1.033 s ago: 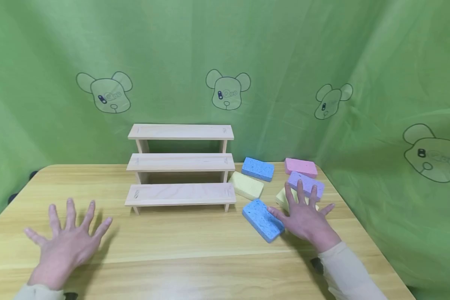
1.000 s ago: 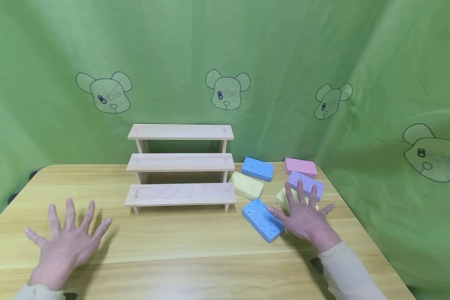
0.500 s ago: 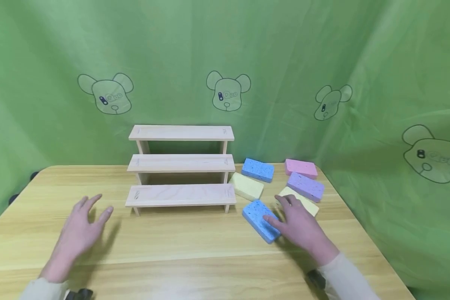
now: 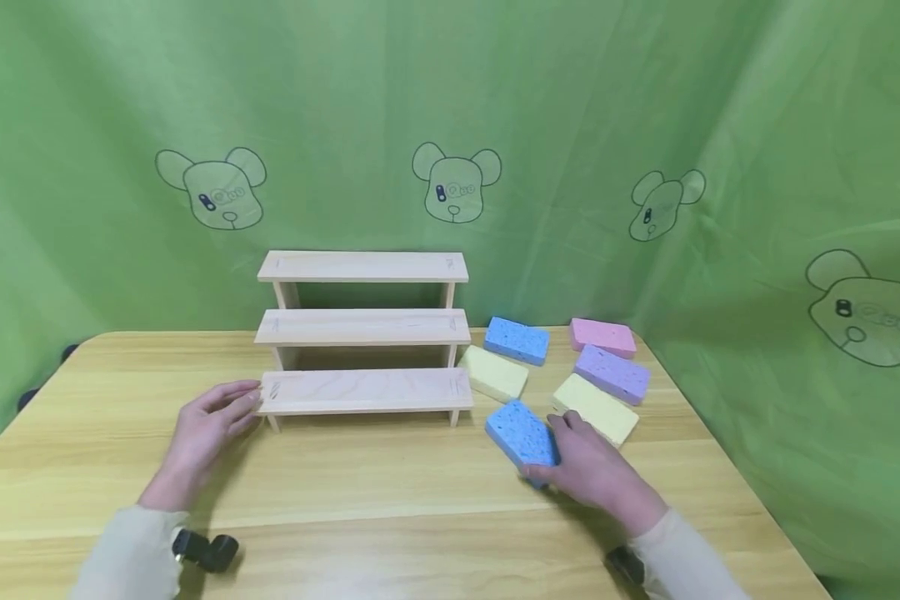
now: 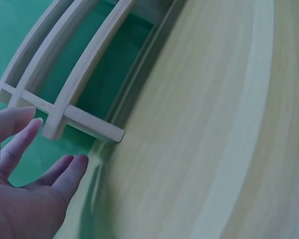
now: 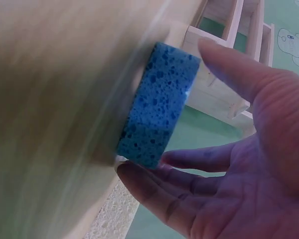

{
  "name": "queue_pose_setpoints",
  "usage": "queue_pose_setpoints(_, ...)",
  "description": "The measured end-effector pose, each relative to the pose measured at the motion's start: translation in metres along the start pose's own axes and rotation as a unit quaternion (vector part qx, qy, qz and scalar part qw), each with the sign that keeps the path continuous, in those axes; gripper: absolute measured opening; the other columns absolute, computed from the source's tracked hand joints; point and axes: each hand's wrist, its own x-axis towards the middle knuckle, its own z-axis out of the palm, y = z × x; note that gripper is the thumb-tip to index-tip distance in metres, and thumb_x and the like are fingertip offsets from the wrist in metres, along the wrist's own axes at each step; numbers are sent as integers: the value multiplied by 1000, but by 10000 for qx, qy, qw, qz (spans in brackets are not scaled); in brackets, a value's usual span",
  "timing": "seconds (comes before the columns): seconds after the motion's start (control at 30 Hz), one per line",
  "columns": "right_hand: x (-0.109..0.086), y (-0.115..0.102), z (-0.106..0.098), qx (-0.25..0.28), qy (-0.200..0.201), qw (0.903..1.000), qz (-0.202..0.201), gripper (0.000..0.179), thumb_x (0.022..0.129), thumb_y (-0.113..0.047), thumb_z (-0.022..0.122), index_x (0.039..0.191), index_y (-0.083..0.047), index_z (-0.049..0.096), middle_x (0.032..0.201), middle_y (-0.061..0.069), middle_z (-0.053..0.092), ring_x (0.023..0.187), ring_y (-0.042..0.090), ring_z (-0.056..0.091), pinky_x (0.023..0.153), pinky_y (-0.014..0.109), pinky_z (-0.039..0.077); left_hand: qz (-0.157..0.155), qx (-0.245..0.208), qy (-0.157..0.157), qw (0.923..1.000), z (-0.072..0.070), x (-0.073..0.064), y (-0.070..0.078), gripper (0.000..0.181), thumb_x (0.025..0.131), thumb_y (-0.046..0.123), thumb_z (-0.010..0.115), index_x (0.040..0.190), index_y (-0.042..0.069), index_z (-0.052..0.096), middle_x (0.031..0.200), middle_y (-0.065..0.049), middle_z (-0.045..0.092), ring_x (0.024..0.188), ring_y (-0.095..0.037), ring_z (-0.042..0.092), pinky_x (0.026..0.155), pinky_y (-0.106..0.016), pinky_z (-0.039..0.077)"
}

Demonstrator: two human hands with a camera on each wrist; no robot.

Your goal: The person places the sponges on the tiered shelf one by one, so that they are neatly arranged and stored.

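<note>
Blue sponge (image 4: 519, 432): just right of centre, long axis slanting upper left to lower right.
Right hand (image 4: 592, 468): thumb and fingers curled round its lower-right part.
Wooden shelf (image 4: 363, 327): centre, boards running left-right.
Left hand (image 4: 204, 432): fingers loose, parted, at its left end.

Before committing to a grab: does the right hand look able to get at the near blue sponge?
Probably yes: the near blue sponge sits between thumb and fingers of the right hand, and nothing else lies on it.
</note>
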Motion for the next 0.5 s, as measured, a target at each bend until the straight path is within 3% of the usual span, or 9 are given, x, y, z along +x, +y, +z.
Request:
queue_pose_setpoints(0.13, 1, -1, 2, 21, 22, 10000, 27, 91, 75, -51, 82, 131, 13, 50, 107, 16, 53, 88, 26, 55, 80, 49, 56, -206, -437, -42, 9988, 3, 3, -6, 48, 93, 16, 71, 134, -2, 54, 122, -2, 57, 103, -5, 61, 101, -27, 48)
queue_pose_setpoints(0.3, 1, 1, 4, 20, -20, 10000, 24, 88, 72, -47, 85, 126, 14, 52, 101, 12, 52, 85, 24, 53, 79, 47, 56, -301, -917, 24, 9953, 6, 5, -10, 31, 91, 11, 72, 121, 6, 66, 119, 0, 57, 102, -7, 62, 100, -26, 48)
queue_pose_setpoints(0.5, 1, 2, 2, -39, -128, 9999, 20, 82, 73, -40, 85, 126, 13, 52, 104, 14, 53, 90, 26, 54, 85, 51, 55, -318, -1015, 34, 9943, 8, 5, -12, 30, 91, 10, 71, 120, 5, 67, 121, -2, 56, 102, -8, 63, 99, -25, 49)
